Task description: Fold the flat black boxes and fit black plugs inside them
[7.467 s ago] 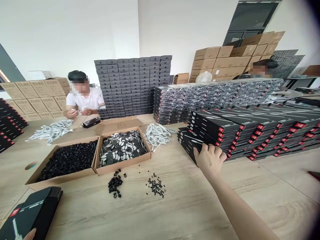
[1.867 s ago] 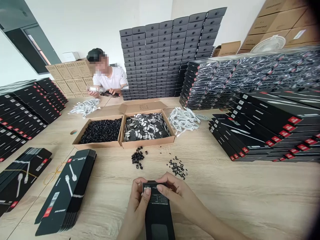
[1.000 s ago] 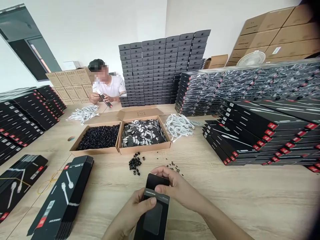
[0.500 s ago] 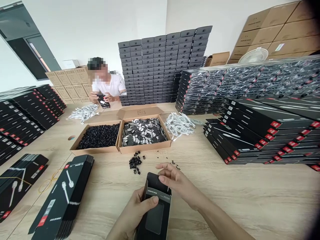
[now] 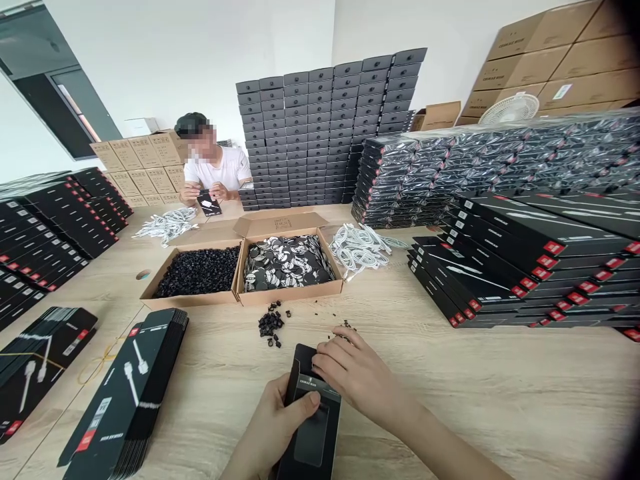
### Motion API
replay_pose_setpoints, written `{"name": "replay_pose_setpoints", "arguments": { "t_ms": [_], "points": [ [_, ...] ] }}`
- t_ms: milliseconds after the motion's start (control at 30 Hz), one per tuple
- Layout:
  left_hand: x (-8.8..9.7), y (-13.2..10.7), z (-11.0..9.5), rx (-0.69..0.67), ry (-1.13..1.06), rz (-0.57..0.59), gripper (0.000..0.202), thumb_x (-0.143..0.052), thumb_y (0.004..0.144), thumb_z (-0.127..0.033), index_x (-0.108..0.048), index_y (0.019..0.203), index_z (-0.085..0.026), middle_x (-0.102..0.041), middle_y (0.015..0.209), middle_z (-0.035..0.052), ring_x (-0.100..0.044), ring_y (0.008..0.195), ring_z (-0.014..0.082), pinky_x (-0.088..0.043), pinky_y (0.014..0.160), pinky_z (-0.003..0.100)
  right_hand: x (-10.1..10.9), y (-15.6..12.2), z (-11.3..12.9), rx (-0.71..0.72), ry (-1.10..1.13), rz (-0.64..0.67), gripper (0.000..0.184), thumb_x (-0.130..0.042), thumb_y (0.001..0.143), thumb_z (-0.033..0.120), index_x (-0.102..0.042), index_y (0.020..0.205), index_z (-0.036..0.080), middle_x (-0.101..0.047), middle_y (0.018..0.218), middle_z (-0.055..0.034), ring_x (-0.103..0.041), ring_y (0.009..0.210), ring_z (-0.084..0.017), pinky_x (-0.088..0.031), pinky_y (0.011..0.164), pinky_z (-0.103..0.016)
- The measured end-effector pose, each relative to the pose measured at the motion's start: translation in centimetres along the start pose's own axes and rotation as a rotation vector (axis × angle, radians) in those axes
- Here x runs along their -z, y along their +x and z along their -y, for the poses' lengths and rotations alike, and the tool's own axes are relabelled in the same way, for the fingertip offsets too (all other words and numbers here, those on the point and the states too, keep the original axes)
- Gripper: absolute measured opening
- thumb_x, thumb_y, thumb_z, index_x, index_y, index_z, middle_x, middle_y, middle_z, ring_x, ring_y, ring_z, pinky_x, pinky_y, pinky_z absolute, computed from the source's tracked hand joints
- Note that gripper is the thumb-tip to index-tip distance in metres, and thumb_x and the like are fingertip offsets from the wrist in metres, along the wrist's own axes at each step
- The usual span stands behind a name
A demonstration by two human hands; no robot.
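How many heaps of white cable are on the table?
2: one cable heap beyond the black-parts carton, and a second cable heap right of the disc carton. Both lie beyond the black box in the left hand; more could be hidden.

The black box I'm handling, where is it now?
In the head view, the black box is at bottom centre, gripped by the left hand, with the right hand at its upper end.
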State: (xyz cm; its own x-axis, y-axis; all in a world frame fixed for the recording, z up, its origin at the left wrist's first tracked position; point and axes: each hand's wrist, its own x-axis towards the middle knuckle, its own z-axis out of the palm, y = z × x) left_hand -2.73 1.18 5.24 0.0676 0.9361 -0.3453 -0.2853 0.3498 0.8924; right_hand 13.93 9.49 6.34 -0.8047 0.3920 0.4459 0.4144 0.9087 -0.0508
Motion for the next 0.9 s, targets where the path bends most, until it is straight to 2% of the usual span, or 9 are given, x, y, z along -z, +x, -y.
{"name": "replay_pose_setpoints", "arguments": {
  "t_ms": [100, 233, 333, 400, 500, 567, 633, 767, 900],
  "points": [
    [-0.1, 0.0, 0.4, -0.005, 0.003, 0.015, 0.035, -0.079, 0.068, -0.043, -0.071, 0.084, -0.013, -0.064, 0.072, 0.0007, -0.050, 0.064, 0.0120, -0.039, 0.061, 0.022, 0.0, 0.0, 0.2, 0.038, -0.029, 0.037, 0.027, -0.039, 0.097, 0.009, -0.063, 0.095, 0.021, -0.070, 0.088, -0.0056, -0.062, 0.080, -0.019, -0.038, 0.104, -0.045],
    [0.3, 0.3, 1.4, -0.016, 0.051, -0.013, 0.035, -0.078, 0.069, -0.044, -0.072, 0.086, -0.014, -0.067, 0.074, 0.0016, -0.054, 0.068, 0.0147, -0.040, 0.063, 0.023, 0.2, -0.2, -0.6, -0.028, 0.173, 0.074, 0.021, -0.043, 0.098, 0.018, -0.062, 0.089, 0.022, -0.069, 0.082, -0.0024, -0.063, 0.075, -0.016, -0.039, 0.103, -0.044],
    [1.5, 0.3, 2.3, -0.025, 0.032, -0.107, 0.034, -0.077, 0.070, -0.043, -0.073, 0.088, -0.014, -0.072, 0.080, 0.0042, -0.060, 0.075, 0.0190, -0.044, 0.067, 0.026, 0.0, -1.0, -3.0, -0.249, 0.222, 0.072, 0.019, -0.046, 0.097, 0.024, -0.062, 0.087, 0.022, -0.070, 0.084, -0.0037, -0.064, 0.080, -0.019, -0.042, 0.096, -0.043],
    [2.6, -0.1, 2.7, 0.011, -0.025, -0.169, 0.036, -0.077, 0.068, -0.043, -0.073, 0.089, -0.014, -0.074, 0.081, 0.0062, -0.064, 0.076, 0.0215, -0.047, 0.070, 0.028, -0.3, -1.7, -4.9, -0.435, 0.174, 0.084, 0.022, -0.047, 0.094, 0.023, -0.062, 0.078, 0.021, -0.070, 0.077, -0.0053, -0.063, 0.078, -0.022, -0.044, 0.088, -0.043],
    [4.2, -1.1, 2.8, 0.098, -0.128, -0.341, 0.034, -0.076, 0.067, -0.038, -0.073, 0.092, -0.015, -0.077, 0.082, 0.0064, -0.068, 0.076, 0.0230, -0.050, 0.070, 0.029, -1.1, -2.0, -6.3, -0.535, 0.181, 0.130, 0.024, -0.049, 0.090, 0.019, -0.061, 0.069, 0.021, -0.068, 0.071, -0.0064, -0.063, 0.074, -0.025, -0.044, 0.080, -0.041],
    [4.9, -1.8, 2.5, 0.176, -0.208, -0.481, 0.027, -0.071, 0.070, -0.037, -0.072, 0.088, -0.017, -0.078, 0.083, 0.0062, -0.070, 0.077, 0.0233, -0.052, 0.071, 0.030, -2.0, -1.3, -5.5, -0.518, 0.246, 0.148, 0.023, -0.049, 0.090, 0.017, -0.063, 0.074, 0.021, -0.071, 0.079, -0.0059, -0.064, 0.078, -0.024, -0.045, 0.078, -0.038],
    [5.2, -2.4, 2.0, 0.209, -0.271, -0.569, 0.023, -0.067, 0.074, -0.037, -0.072, 0.084, -0.017, -0.078, 0.084, 0.0073, -0.072, 0.078, 0.0237, -0.054, 0.072, 0.031, -3.3, 0.2, -3.6, -0.493, 0.337, 0.162, 0.021, -0.049, 0.091, 0.015, -0.066, 0.081, 0.024, -0.072, 0.087, -0.0031, -0.065, 0.082, -0.021, -0.045, 0.080, -0.035],
    [5.1, -3.2, 0.7, 0.084, -0.313, -0.592, 0.028, -0.074, 0.069, -0.036, -0.074, 0.088, -0.015, -0.079, 0.088, 0.0085, -0.073, 0.082, 0.0251, -0.055, 0.068, 0.030, -7.1, 3.7, 0.3, -0.524, 0.498, 0.134, 0.016, -0.056, 0.086, 0.013, -0.065, 0.094, 0.024, -0.071, 0.091, -0.0030, -0.064, 0.088, -0.022, -0.046, 0.083, -0.035],
    [4.7, -3.6, -0.2, -0.012, -0.311, -0.582, 0.035, -0.081, 0.063, -0.038, -0.076, 0.090, -0.015, -0.080, 0.086, 0.0073, -0.073, 0.084, 0.0253, -0.054, 0.067, 0.028, -9.6, 5.7, 1.1, -0.561, 0.647, 0.072, 0.012, -0.058, 0.083, 0.012, -0.064, 0.085, 0.021, -0.070, 0.092, -0.0050, -0.062, 0.095, -0.025, -0.043, 0.090, -0.042]
  ]
}}
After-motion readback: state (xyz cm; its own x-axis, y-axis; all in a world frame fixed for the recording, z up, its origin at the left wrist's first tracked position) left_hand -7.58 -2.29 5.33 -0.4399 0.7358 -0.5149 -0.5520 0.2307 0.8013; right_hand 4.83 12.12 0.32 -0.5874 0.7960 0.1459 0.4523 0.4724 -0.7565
